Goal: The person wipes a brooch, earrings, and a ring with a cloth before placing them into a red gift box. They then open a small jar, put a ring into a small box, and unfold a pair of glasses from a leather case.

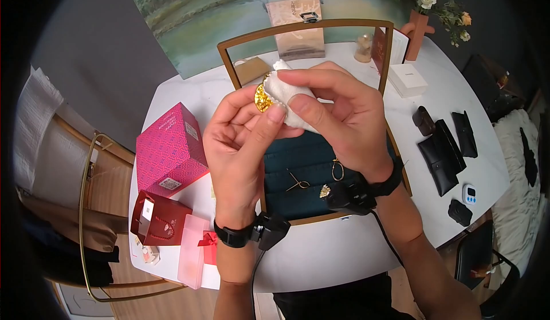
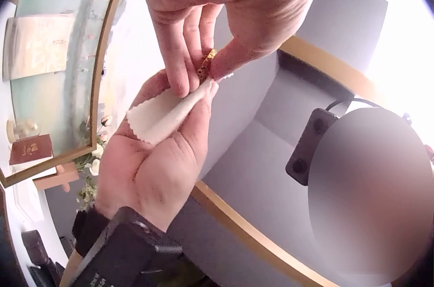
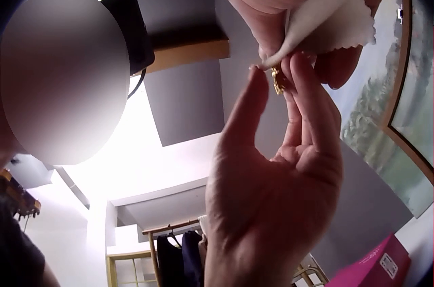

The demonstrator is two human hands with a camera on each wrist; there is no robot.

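Observation:
In the head view my left hand pinches a shiny gold jewelry piece between thumb and fingers. My right hand grips a white cloth with a zigzag edge, thumb and forefinger pressing it against the gold piece. The right wrist view shows the gold piece edge-on at the left fingertips, with the folded cloth beside it. Both hands are raised over a jewelry box with a dark green lining. In it lie a thin gold piece, a gold loop and a small ornate gold piece.
The box's wood-framed glass lid stands raised behind the hands. On the left are a pink patterned box, a dark red bag and a pale pink box. Black pouches and a white box lie at the right.

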